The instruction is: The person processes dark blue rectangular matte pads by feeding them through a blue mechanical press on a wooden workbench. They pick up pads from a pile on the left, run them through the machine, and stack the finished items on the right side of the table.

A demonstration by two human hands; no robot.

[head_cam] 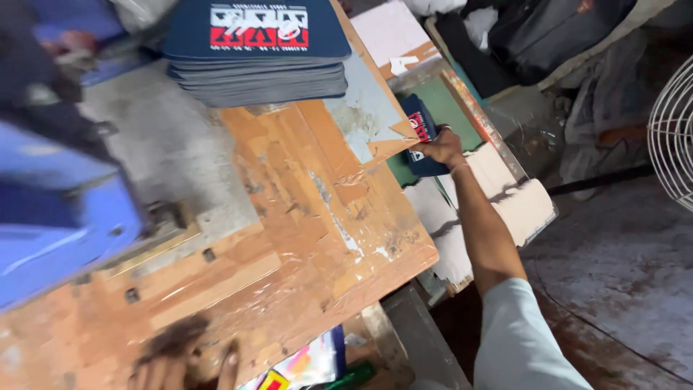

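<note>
While my right arm stretches out past the far edge of the worn, tape-covered wooden worktable [289,238], I see my right hand [442,148] clenched on a folded navy-blue cloth piece with a red-and-white print [422,141], fingers wrapped over its right edge. My left hand [180,368] rests flat, fingers released, on the table's near edge. A stack of matching navy printed pieces [256,50] sits well apart.
</note>
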